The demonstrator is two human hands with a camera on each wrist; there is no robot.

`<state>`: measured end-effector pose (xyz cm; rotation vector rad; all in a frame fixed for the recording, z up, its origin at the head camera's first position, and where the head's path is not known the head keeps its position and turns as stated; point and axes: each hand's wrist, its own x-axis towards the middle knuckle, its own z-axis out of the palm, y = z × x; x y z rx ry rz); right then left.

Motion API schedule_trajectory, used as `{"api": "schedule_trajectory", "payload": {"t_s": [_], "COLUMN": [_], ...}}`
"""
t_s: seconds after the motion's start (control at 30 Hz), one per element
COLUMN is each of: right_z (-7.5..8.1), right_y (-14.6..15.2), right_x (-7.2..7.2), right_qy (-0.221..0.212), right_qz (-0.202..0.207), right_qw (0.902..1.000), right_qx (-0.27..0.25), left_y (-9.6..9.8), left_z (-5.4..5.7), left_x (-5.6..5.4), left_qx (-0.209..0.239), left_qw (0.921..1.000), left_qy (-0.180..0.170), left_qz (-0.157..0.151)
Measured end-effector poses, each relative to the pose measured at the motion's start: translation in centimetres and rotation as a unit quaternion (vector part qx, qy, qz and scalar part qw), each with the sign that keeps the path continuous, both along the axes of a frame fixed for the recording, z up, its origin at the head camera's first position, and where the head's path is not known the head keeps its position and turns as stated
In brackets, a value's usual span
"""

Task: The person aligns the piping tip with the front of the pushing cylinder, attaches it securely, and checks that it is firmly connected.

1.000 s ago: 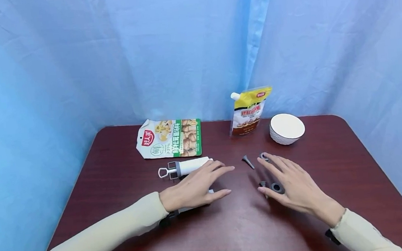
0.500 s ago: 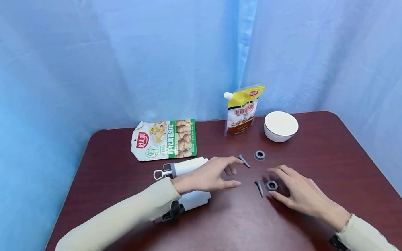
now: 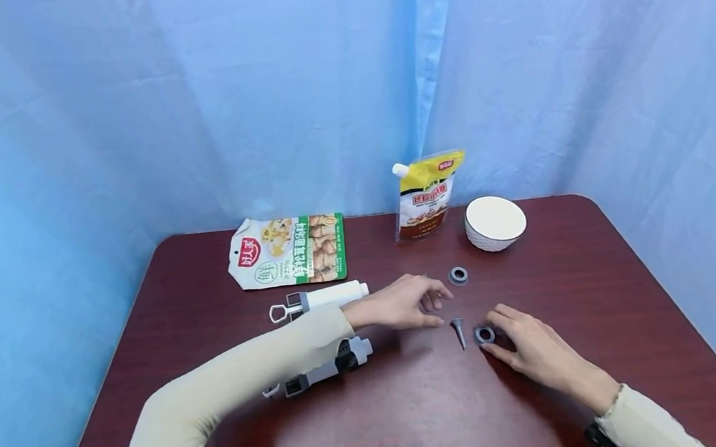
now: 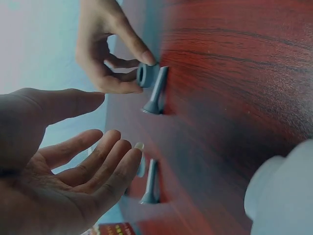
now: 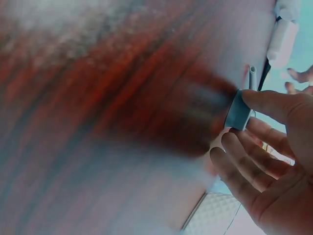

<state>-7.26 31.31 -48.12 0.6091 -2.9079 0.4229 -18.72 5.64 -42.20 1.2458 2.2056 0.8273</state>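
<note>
Round-cornered table point(image 3: 416, 419): reddish-brown, dark-grained. From its middle: 3 o'clock, grey plastic ring point(image 3: 477, 336), grey plastic flared nozzle point(image 3: 460, 334); 2 o'clock, white bowl point(image 3: 496, 242), dark rim, lattice-textured wall; 1 o'clock, yellow-white-brown spouted pouch point(image 3: 428, 199).

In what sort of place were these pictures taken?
Probably a curtained-off work area, perhaps a small studio: blue curtains hang behind and beside a dark red table, where a white bowl stands.

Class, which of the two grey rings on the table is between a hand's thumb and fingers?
The near ring, pinched by the right hand. The far ring, closer to the white bowl, lies untouched.
</note>
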Motion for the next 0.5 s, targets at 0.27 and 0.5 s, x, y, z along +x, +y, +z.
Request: {"api": "schedule_trajectory", "payload": {"t_s": [0.27, 0.5], "right_z": [-0.1, 0.3], "right_y": [0.1, 0.8], "right_x": [-0.1, 0.1], "right_qy": [0.015, 0.008], "right_qz": [0.036, 0.037], "right_qw": [0.9966, 0.9962], "right_qx": [-0.072, -0.079], "left_y": [2.1, 3.5], "left_z": [-1.4, -2.0], "left_x": [-0.2, 0.0], "left_qx": [-0.035, -0.057], "left_qw": [0.9986, 0.9944], "left_qy": [0.032, 0.080], "left_qz": [-0.023, -0.039]}}
